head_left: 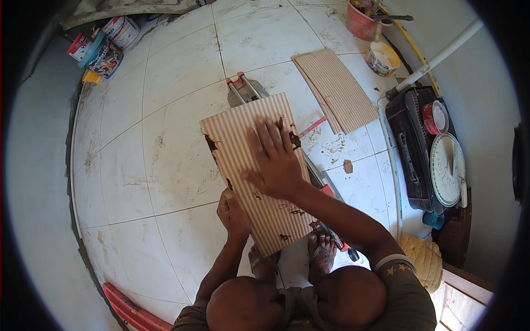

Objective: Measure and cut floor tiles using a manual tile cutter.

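Observation:
A long beige tile (251,157) with narrow brown stripes is tilted in front of me, over a tile cutter. Dark brown ragged patches mark its edges and its near part. My left hand (233,214) grips its left edge, thumb up along the side; the fingers behind it are hidden. My right hand (271,160) lies flat on the tile's face with the fingers somewhat spread. Beyond the tile's far end show the twin rails of the tile cutter (243,88), and more of it shows along the right side. The tile hides the cutter's middle.
More striped tiles (339,88) lie stacked ahead right. Along the right wall are a red bucket (361,22), a yellow tub (382,59), a black case (408,149) and a round pale lid (446,168). Paint buckets (105,55) stand far left; a red tool (132,309) lies near left.

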`<state>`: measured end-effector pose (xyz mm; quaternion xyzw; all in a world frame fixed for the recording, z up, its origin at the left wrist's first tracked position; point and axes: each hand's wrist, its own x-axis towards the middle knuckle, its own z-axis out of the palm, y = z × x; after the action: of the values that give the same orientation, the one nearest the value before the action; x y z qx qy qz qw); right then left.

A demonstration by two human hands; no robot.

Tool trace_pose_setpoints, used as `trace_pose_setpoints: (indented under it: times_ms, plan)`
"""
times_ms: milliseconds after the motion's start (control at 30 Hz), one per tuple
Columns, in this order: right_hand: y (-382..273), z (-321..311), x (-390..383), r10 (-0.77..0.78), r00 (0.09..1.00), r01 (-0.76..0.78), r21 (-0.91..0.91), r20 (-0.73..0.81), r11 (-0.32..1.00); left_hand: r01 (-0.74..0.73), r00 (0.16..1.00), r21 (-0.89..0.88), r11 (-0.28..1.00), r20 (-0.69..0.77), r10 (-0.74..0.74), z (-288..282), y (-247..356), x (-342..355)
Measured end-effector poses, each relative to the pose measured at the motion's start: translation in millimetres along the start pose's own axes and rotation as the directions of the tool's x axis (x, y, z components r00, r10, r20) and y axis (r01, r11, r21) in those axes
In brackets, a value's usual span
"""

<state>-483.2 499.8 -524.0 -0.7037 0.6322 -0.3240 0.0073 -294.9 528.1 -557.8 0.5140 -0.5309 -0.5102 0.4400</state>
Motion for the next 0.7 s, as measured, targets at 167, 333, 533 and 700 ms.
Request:
trace_pose_setpoints:
  times_ms: [167,333,533,700]
  plan:
    - [-6.5,-21.6,-117.3,0.078,0.987,-0.080,0.013,0.142,0.997,-0.071,0.994,-0.048,0.996,-0.092,0.066,-1.3,11.5,20.5]
    - [17.2,-56.4,-77.5,-0.114,0.980,0.147,0.205,-0.164,0.968,-0.153,0.988,-0.054,0.987,-0.043,0.150,-6.3,10.7,25.5]
    - [37.4,-87.8,72.2,-0.091,0.949,0.083,-0.039,-0.301,0.996,-0.214,0.975,-0.075,0.974,-0.084,0.208,2.9,37.0,19.9]
    - [-4.1,-42.8,35.6,-0.062,0.988,0.055,-0.056,-0.142,0.997,-0.196,0.980,-0.130,0.972,-0.059,0.189,-11.6,45.9,27.9]
